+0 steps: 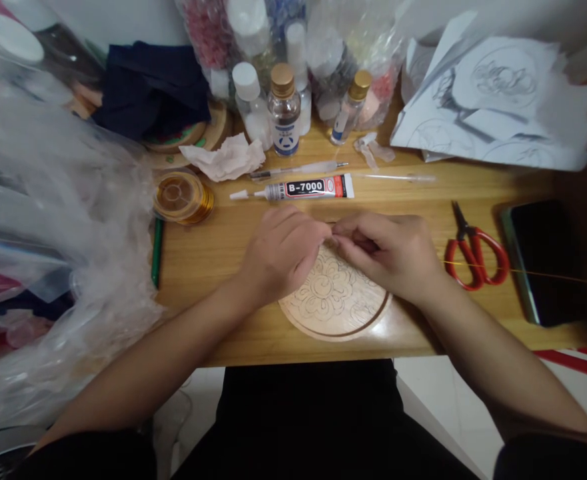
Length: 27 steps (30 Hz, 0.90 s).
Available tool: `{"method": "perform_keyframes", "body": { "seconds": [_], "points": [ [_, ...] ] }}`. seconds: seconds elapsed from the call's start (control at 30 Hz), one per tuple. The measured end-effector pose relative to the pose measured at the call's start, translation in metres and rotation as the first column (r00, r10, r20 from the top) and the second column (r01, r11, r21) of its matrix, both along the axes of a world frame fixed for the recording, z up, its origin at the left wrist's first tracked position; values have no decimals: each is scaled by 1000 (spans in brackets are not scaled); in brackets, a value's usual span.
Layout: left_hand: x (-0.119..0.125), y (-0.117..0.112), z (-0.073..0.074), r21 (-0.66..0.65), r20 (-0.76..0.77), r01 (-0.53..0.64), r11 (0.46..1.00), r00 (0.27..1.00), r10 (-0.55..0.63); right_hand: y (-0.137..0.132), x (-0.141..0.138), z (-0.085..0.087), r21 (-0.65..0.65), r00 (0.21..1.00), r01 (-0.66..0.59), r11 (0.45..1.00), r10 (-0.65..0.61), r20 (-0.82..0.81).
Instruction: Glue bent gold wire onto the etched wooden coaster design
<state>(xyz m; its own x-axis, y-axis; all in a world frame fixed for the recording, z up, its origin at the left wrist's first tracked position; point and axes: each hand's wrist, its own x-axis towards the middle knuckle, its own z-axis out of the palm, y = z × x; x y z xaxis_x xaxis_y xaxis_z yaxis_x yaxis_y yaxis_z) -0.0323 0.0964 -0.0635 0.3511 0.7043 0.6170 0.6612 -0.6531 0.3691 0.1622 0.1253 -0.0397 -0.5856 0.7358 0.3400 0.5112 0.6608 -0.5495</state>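
Over the far edge of a round wooden board (320, 290) with a flower outline drawn on it, my two hands meet, fingertips close together. My left hand (286, 250) is closed in a pinch; what lies in it is hidden. My right hand (390, 250) pinches with thumb and forefinger beside the left fingertips. A thin gold wire (538, 273) comes out from behind the right hand and runs to the right, across a red-handled snipping tool (476, 257). The board lies flat on the table, its upper part covered by my hands.
Behind my hands lie a B-7000 glue tube (308, 187) and a pen (300, 169). A wire spool (183, 195) and crumpled tissue (226, 157) are left. Bottles (284, 113) and paper drawings (498, 100) line the back. A phone (548, 260) lies right; plastic wrapping (73, 220) fills the left.
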Motion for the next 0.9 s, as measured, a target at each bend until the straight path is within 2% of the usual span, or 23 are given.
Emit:
{"method": "perform_keyframes", "body": {
  "seconds": [0.17,0.3,0.4,0.53,0.6,0.7,0.77,0.9],
  "points": [
    [3,-1,-1,-16,10,-39,999,999,39,-5,-6,-6,52,994,83,995,-86,64],
    [4,-1,-2,28,-13,-57,998,998,58,-6,-7,-7,93,988,108,990,-118,105],
    [4,0,-2,47,-24,-40,998,999,41,-4,-4,-5,93,994,58,994,-65,83],
    [2,0,-2,-10,-9,-2,1000,1000,1,2,4,2,32,999,-23,999,21,48],
    [0,0,-1,-54,36,5,999,999,-3,4,9,6,37,999,31,999,-32,35],
    [-3,-1,1,-138,116,-51,989,991,68,6,15,12,14,981,192,981,-191,-19],
    [-6,-1,3,-190,159,-82,978,981,113,6,18,14,-21,953,290,957,-290,-90],
    [-9,1,3,-234,232,-72,970,964,127,11,29,17,-39,858,439,898,-432,-279]
  ]
}}
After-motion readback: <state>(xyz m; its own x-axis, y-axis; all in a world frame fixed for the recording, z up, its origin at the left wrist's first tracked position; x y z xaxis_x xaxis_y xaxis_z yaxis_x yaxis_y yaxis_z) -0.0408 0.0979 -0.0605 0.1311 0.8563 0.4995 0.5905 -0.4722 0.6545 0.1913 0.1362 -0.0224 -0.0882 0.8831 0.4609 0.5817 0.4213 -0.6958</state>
